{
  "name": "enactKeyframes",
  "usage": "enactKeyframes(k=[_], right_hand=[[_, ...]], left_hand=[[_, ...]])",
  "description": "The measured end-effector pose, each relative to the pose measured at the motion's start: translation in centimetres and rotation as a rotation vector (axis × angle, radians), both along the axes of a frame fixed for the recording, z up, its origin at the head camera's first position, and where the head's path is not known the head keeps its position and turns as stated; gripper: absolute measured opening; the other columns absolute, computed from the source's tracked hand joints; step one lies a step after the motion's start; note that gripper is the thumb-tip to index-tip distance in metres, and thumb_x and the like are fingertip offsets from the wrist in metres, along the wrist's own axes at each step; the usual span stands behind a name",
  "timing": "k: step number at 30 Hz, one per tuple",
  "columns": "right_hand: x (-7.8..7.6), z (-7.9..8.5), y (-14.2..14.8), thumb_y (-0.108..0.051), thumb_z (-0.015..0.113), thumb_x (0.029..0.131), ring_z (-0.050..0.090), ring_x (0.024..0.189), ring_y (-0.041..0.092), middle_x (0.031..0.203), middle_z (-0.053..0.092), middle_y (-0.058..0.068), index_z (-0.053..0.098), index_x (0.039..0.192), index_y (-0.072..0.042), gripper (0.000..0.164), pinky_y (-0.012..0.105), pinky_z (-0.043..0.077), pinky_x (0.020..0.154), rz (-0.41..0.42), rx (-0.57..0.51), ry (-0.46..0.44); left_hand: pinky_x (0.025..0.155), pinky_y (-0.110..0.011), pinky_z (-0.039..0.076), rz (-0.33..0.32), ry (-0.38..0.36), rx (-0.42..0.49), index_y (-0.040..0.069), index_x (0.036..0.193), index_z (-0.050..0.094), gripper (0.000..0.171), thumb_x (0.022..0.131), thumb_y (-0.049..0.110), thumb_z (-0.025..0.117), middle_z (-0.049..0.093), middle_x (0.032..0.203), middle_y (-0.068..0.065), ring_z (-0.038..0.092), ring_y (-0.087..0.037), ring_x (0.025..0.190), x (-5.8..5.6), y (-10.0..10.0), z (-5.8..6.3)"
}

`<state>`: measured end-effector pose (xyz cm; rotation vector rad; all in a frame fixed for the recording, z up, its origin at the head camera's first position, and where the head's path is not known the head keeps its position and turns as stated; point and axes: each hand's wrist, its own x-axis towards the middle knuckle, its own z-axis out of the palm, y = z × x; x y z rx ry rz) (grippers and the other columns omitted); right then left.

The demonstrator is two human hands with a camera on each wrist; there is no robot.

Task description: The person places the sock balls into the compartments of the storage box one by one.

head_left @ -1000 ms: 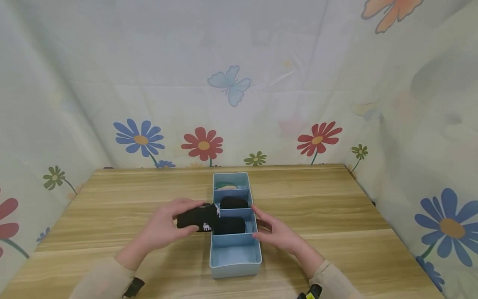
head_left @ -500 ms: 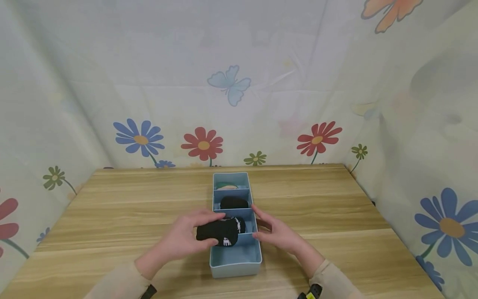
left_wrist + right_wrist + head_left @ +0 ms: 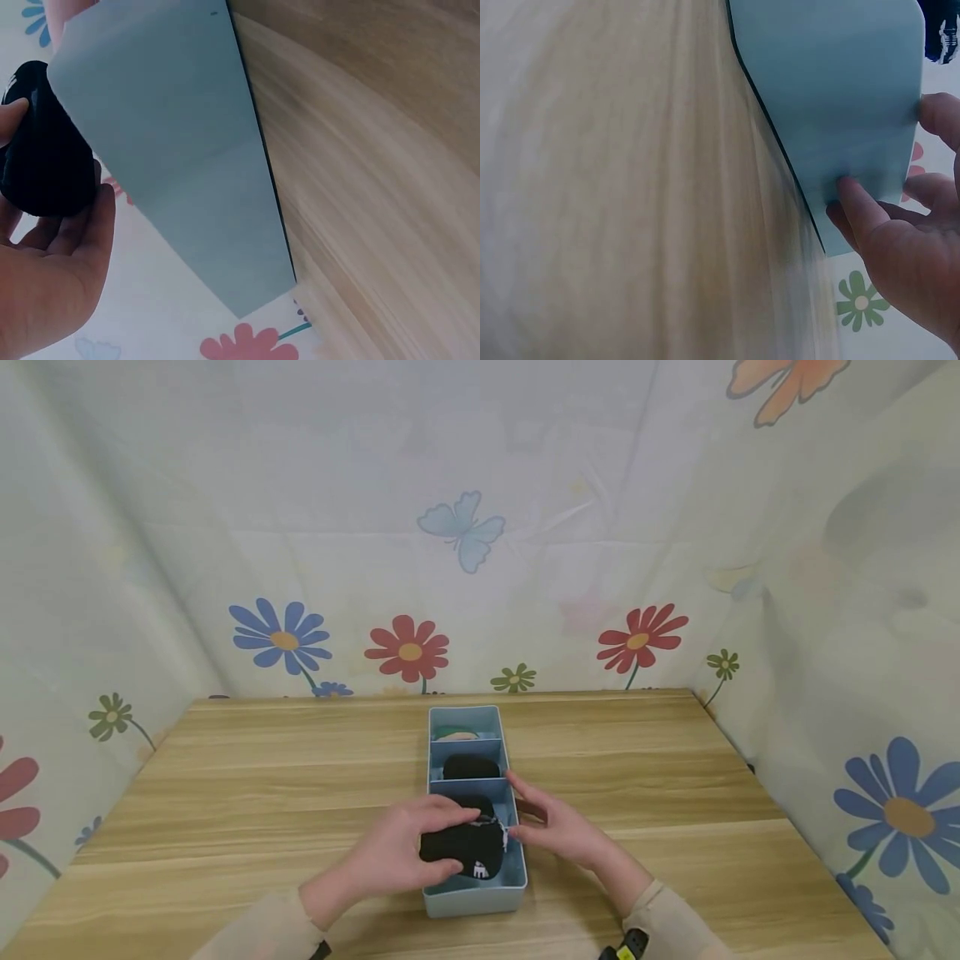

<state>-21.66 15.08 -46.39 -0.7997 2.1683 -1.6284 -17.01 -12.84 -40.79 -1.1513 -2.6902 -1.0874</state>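
My left hand [image 3: 397, 852] grips a rolled black sock [image 3: 465, 850] with white lettering, thumb on the near side and fingers on the far side. The sock is over the nearest compartment of a long light-blue divided box [image 3: 471, 903]. In the left wrist view, the sock [image 3: 49, 150] shows above the box's side wall [image 3: 165, 142]. My right hand [image 3: 558, 831] touches the box's right side, fingers spread along rim and wall. Another black roll [image 3: 476, 804] lies in the compartment just behind, partly hidden by the left hand and held sock.
One more black roll [image 3: 471, 767] sits in the compartment further back. The farthest compartment holds a green and beige item [image 3: 456, 734]. The box stands on a wood-grain table [image 3: 630, 752], with a flower-print curtain [image 3: 525, 568] behind.
My left hand has carried the black sock rightward and nearer, from the box's left edge to over the front compartment. My right hand has stayed at the box's side.
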Motion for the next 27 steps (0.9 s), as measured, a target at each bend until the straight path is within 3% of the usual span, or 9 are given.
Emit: enactKeyframes(k=[10, 15, 23, 27], right_hand=[[0.0, 0.3, 0.1, -0.011, 0.067, 0.095, 0.034, 0.14, 0.04, 0.162, 0.019, 0.016, 0.02, 0.157, -0.004, 0.078, 0.048, 0.033, 0.111, -0.011, 0.031, -0.009], [0.1, 0.3, 0.1, -0.013, 0.067, 0.095, 0.034, 0.14, 0.041, 0.162, 0.019, 0.017, 0.02, 0.157, -0.004, 0.078, 0.05, 0.033, 0.111, -0.008, 0.033, -0.006], [0.0, 0.3, 0.2, -0.014, 0.067, 0.095, 0.035, 0.14, 0.04, 0.162, 0.019, 0.015, 0.02, 0.157, -0.005, 0.079, 0.048, 0.033, 0.111, -0.015, 0.049, -0.007], [0.0, 0.3, 0.2, -0.014, 0.067, 0.095, 0.035, 0.14, 0.04, 0.162, 0.019, 0.016, 0.02, 0.157, -0.004, 0.078, 0.047, 0.034, 0.111, -0.017, 0.053, -0.009]], left_hand=[[0.085, -0.032, 0.054, -0.025, 0.077, -0.071, 0.019, 0.132, 0.066, 0.052, 0.083, 0.024, 0.08, 0.064, 0.116, 0.007, 0.061, -0.011, 0.101, 0.4, 0.8, -0.5], [0.084, -0.032, 0.054, -0.015, 0.101, -0.074, 0.017, 0.132, 0.066, 0.052, 0.082, 0.023, 0.08, 0.065, 0.115, 0.006, 0.061, -0.011, 0.1, 0.5, 0.9, -0.7], [0.081, -0.031, 0.055, 0.006, 0.218, -0.071, 0.015, 0.128, 0.068, 0.052, 0.079, 0.025, 0.082, 0.067, 0.112, 0.004, 0.063, -0.011, 0.097, 0.8, 1.3, -1.1], [0.081, -0.031, 0.055, 0.016, 0.223, -0.058, 0.015, 0.128, 0.068, 0.052, 0.079, 0.025, 0.082, 0.067, 0.111, 0.004, 0.063, -0.011, 0.096, 1.0, 1.4, -1.3]])
